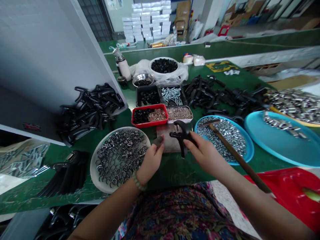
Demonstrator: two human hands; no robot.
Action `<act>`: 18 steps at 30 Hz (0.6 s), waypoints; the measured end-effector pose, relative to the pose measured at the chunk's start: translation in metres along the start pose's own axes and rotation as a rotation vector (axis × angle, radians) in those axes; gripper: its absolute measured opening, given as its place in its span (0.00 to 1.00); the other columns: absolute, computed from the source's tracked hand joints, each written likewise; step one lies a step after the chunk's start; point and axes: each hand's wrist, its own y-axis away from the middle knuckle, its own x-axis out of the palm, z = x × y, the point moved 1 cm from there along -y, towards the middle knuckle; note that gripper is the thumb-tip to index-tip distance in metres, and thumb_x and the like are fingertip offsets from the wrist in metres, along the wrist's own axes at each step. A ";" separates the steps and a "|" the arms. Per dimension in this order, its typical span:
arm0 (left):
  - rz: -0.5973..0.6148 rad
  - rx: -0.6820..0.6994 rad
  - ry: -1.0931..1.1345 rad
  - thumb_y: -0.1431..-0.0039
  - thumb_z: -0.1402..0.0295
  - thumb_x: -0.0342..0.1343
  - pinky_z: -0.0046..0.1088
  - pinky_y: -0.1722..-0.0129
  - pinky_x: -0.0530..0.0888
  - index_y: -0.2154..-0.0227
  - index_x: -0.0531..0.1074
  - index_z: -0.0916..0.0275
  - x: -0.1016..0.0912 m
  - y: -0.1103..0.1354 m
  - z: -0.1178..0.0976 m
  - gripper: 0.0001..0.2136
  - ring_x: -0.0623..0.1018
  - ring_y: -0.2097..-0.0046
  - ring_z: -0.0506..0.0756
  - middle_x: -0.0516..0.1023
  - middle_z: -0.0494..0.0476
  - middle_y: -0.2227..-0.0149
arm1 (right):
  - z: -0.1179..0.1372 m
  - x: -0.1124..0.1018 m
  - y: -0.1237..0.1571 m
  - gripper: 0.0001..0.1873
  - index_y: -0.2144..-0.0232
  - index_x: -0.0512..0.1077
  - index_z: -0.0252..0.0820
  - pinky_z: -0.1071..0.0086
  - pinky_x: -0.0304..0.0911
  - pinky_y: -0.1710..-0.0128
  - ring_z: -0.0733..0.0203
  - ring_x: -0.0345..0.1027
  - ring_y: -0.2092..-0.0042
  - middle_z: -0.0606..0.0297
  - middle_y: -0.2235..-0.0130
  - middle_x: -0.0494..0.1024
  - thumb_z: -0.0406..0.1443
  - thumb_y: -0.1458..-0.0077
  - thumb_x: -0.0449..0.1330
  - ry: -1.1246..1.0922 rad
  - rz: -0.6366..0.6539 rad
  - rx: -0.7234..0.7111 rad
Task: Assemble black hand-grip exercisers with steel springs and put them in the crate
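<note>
The right hand (203,151) closes around a black spring handle (182,135), held just above a metal plate (166,141), while the left hand (151,163) pinches a small dark piece (158,141) beside it. Left of the handle, a white plate (93,173) holds many metal rings (120,156); to its right, a hammer (237,156) lies across a blue tray (251,150) of nuts (222,140). Beyond the handle are a red tray (150,126) and heaps of black handles (90,108). With the containers and heaps this full, much work appears left, though what is finished cannot be told.
</note>
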 end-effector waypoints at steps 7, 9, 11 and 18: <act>0.213 -0.148 0.033 0.41 0.61 0.53 0.37 0.45 0.70 0.52 0.73 0.59 0.017 0.032 0.008 0.16 0.75 0.48 0.58 0.78 0.60 0.51 | 0.009 0.027 0.001 0.18 0.52 0.70 0.38 0.62 0.65 0.67 0.50 0.74 0.65 0.55 0.67 0.79 0.40 0.39 0.48 0.429 0.225 -0.093; 0.079 -0.045 -0.029 0.40 0.60 0.51 0.34 0.44 0.68 0.51 0.71 0.58 0.015 0.032 -0.003 0.16 0.73 0.46 0.57 0.77 0.59 0.52 | 0.023 0.042 -0.013 0.19 0.50 0.69 0.42 0.63 0.66 0.64 0.54 0.74 0.62 0.59 0.65 0.79 0.41 0.37 0.47 0.246 0.307 -0.222; -0.135 0.021 -0.150 0.39 0.58 0.48 0.33 0.46 0.69 0.53 0.71 0.59 -0.014 0.028 -0.017 0.16 0.73 0.48 0.57 0.78 0.58 0.54 | 0.037 0.048 -0.044 0.18 0.50 0.69 0.44 0.66 0.67 0.65 0.57 0.74 0.64 0.63 0.68 0.78 0.43 0.37 0.48 0.195 0.338 -0.317; -0.476 -0.436 -1.103 0.41 0.54 0.46 0.32 0.64 0.71 0.65 0.72 0.63 -0.253 0.080 -0.057 0.18 0.77 0.64 0.59 0.78 0.60 0.69 | 0.004 0.014 -0.243 0.25 0.80 0.72 0.36 0.54 0.61 0.69 0.44 0.73 0.63 0.49 0.71 0.74 0.51 0.46 0.52 0.657 -0.102 -0.132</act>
